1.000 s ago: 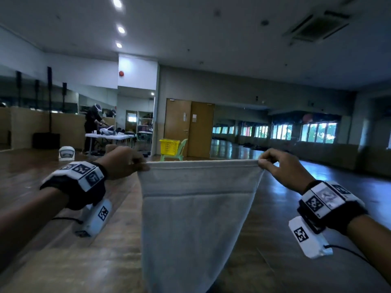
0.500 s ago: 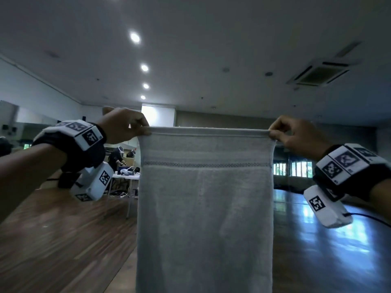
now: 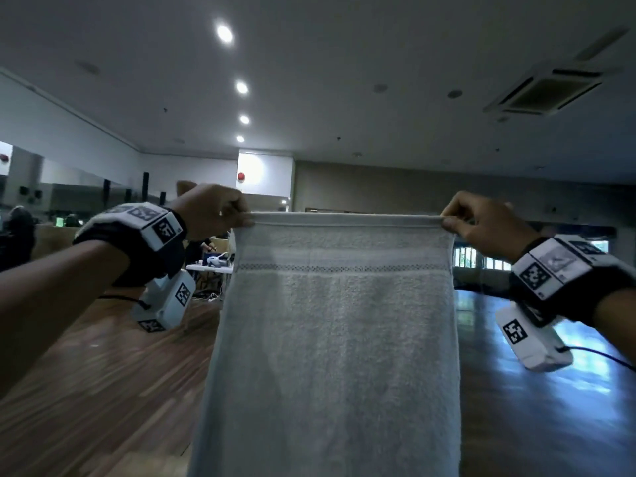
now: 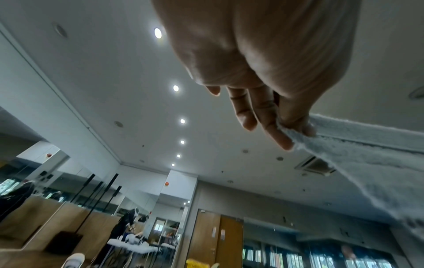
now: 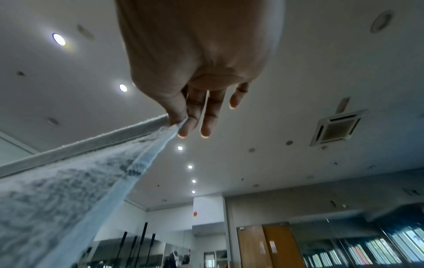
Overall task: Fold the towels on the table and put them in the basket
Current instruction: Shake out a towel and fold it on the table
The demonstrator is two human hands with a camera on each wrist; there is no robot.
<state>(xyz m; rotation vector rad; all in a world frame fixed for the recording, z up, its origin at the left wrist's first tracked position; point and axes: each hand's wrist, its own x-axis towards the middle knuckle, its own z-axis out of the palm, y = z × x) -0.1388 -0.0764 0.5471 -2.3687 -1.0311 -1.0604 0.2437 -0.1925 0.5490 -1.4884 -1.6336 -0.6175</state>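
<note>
A pale grey towel [image 3: 337, 339] hangs flat in front of me, its top hem stretched level between my hands. My left hand [image 3: 220, 215] pinches the top left corner, and my right hand [image 3: 478, 222] pinches the top right corner. The left wrist view shows thumb and fingers clamped on the towel [image 4: 358, 150] corner. In the right wrist view the thumb and forefinger squeeze the towel [image 5: 91, 172] edge. The towel's lower end runs out of the head view. A yellow basket [image 4: 197, 263] shows at the bottom of the left wrist view, far across the room.
Wooden floor [image 3: 103, 390] spreads below. A white table [image 3: 210, 268] with gear and a person stands far off at the left. Brown double doors [image 4: 220, 241] are on the far wall.
Both hands lifted the towel higher and spread its top edge taut. The head view tilted up toward the ceiling, and the towel now hangs as a full flat sheet.
</note>
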